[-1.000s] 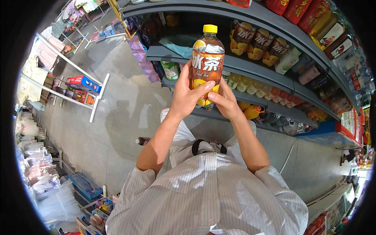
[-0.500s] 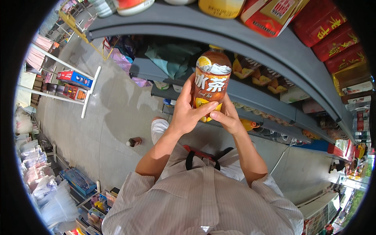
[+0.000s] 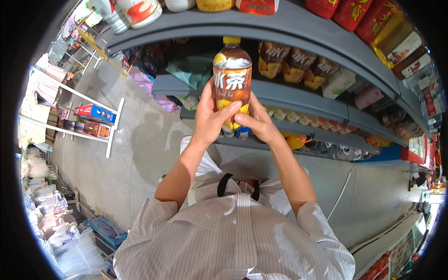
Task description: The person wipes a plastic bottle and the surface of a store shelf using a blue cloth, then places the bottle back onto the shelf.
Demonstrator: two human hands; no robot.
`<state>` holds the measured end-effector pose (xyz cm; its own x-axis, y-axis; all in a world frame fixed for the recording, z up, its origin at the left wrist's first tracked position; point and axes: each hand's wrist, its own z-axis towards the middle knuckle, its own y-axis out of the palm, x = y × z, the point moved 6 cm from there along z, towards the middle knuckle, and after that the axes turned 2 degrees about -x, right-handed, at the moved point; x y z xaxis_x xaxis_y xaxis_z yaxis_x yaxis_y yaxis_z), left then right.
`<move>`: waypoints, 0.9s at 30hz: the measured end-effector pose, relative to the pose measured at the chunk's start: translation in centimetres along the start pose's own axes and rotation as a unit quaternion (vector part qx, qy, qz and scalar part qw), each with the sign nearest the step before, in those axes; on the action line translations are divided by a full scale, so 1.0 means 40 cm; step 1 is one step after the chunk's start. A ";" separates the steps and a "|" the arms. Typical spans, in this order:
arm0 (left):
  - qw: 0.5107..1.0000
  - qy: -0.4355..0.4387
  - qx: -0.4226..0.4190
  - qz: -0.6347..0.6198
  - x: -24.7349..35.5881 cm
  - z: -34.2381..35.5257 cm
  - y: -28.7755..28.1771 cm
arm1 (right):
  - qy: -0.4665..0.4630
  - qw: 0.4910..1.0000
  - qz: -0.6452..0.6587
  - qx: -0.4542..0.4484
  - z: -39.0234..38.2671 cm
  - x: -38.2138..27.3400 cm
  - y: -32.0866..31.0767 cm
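Note:
Both hands hold one iced tea bottle (image 3: pixel 233 70), brown with a yellow cap and lemons on its label. It stands nearly upright in front of the shelf. My left hand (image 3: pixel 208 114) wraps its left side, thumb pressed across the lower label. From the other side my right hand (image 3: pixel 258 119) grips the lower part, its thumb beside the left one. The fingers behind the bottle are hidden. Similar brown bottles (image 3: pixel 297 64) stand in a row on the shelf level just behind and to the right.
A grey shelf (image 3: pixel 186 28) arches across the top, bearing bottles and red cartons (image 3: pixel 350 14). Cups (image 3: pixel 298 117) line a lower level. At left stands a white rack (image 3: pixel 115 128) with boxed goods. Wrapped wares (image 3: pixel 51 200) fill the left edge. A pale cable (image 3: pixel 340 193) runs along the floor at right.
Both hands have carried the bottle slightly left and farther toward the shelf, and its cap now shows fully. The view has shifted, and the small bottle on the floor no longer shows.

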<state>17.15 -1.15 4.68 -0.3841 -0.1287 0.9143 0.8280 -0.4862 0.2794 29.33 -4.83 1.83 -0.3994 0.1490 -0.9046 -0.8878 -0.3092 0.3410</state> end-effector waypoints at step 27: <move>0.998 -0.047 -0.024 -0.023 -0.013 0.155 -0.166 | 0.034 0.994 -0.091 0.053 0.193 0.055 0.002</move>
<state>14.37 7.51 4.18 -0.3797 -0.0254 0.9248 0.7891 -0.5306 0.3094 26.62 2.73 1.85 -0.2164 0.1278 -0.9679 -0.9646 -0.1812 0.1917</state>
